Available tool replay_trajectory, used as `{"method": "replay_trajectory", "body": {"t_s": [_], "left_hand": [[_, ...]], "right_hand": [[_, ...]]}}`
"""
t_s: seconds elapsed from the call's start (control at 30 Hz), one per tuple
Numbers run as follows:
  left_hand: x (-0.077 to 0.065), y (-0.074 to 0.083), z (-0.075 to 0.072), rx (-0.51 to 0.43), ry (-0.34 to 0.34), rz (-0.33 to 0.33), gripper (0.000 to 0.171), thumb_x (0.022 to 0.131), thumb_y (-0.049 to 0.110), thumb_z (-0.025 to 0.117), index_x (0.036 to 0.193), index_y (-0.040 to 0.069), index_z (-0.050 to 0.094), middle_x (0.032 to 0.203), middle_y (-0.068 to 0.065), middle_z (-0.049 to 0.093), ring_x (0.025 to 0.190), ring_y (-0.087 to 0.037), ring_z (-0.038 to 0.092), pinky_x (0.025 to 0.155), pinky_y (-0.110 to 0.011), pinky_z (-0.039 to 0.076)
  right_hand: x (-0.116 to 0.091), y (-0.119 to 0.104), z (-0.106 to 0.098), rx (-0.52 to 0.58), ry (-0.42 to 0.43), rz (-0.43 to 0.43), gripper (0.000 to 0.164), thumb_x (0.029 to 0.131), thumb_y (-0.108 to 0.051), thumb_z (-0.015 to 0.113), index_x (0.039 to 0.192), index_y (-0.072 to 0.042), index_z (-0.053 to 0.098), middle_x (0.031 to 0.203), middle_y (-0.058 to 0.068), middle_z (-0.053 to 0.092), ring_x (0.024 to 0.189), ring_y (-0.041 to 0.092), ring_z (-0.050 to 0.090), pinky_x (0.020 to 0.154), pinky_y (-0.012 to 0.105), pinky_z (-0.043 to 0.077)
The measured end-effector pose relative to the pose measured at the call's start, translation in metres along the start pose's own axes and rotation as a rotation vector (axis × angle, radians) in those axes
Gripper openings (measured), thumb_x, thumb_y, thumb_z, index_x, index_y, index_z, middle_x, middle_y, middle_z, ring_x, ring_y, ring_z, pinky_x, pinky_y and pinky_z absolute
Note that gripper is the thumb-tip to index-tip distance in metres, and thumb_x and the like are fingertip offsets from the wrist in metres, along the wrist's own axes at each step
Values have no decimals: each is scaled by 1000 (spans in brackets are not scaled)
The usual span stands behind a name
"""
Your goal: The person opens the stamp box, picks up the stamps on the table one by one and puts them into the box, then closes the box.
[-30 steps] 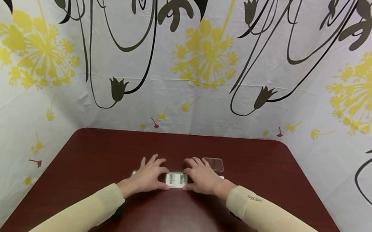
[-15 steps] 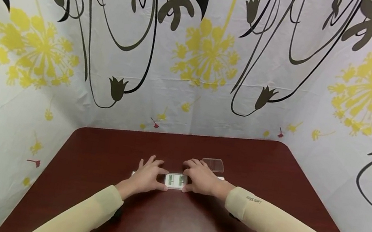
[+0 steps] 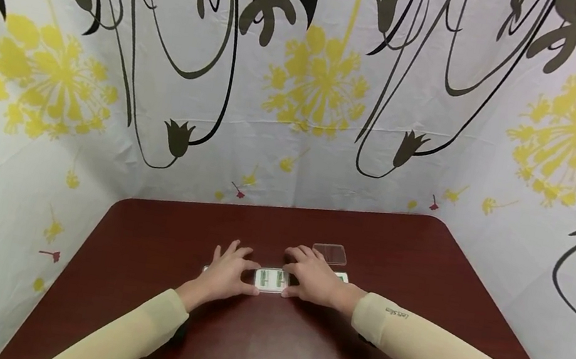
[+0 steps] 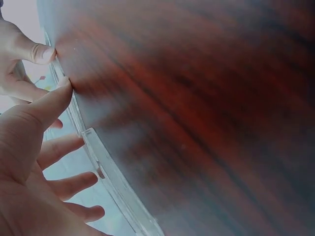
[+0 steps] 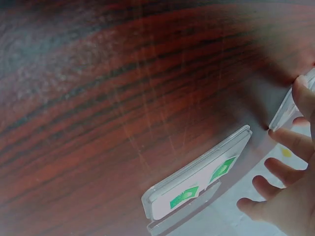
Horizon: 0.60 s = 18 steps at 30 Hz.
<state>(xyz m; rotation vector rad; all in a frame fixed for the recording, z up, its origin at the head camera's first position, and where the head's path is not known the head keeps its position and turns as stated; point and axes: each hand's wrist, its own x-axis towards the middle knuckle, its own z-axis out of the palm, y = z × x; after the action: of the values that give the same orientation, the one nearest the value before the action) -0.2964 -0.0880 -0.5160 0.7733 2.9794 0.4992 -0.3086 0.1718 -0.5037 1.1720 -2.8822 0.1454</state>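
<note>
A small flat clear plastic case (image 3: 271, 279) with a white inside and green print lies on the table between both hands. My left hand (image 3: 224, 273) pinches its left end between thumb and index finger, the other fingers spread. At the right end, my right hand (image 3: 315, 278) grips it with thumb and fingers. In the right wrist view, part of this case (image 5: 290, 103) shows in that hand. A second case (image 5: 197, 184) with two green labels lies beside the right hand. Beneath the left hand's fingers, the left wrist view shows another clear case (image 4: 118, 182), mostly seen edge-on.
A clear, see-through lid (image 3: 330, 253) lies behind the right hand. The dark red wooden table (image 3: 260, 346) has rounded far corners. A white curtain (image 3: 295, 168) with flower prints stands behind it and on both sides.
</note>
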Motion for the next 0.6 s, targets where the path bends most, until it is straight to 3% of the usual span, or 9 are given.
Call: {"method": "replay_trajectory", "body": {"t_s": [0.33, 0.6], "left_hand": [[0, 3, -2, 25, -8, -10, 59, 81, 57, 78, 128, 21, 71, 152, -11, 44, 148, -41, 22, 107, -76, 16], [-1, 8, -11, 26, -35, -12, 72, 83, 57, 77, 138, 13, 63, 155, -12, 40, 148, -41, 21, 107, -75, 16]], "right_hand": [[-2, 0, -1, -9, 21, -4, 62, 87, -58, 72, 131, -14, 68, 153, 12, 40, 139, 34, 37, 108, 67, 28], [-3, 0, -8, 12, 60, -34, 59, 92, -55, 68, 134, -14, 66, 150, 14, 45, 137, 33, 40, 106, 66, 30]]}}
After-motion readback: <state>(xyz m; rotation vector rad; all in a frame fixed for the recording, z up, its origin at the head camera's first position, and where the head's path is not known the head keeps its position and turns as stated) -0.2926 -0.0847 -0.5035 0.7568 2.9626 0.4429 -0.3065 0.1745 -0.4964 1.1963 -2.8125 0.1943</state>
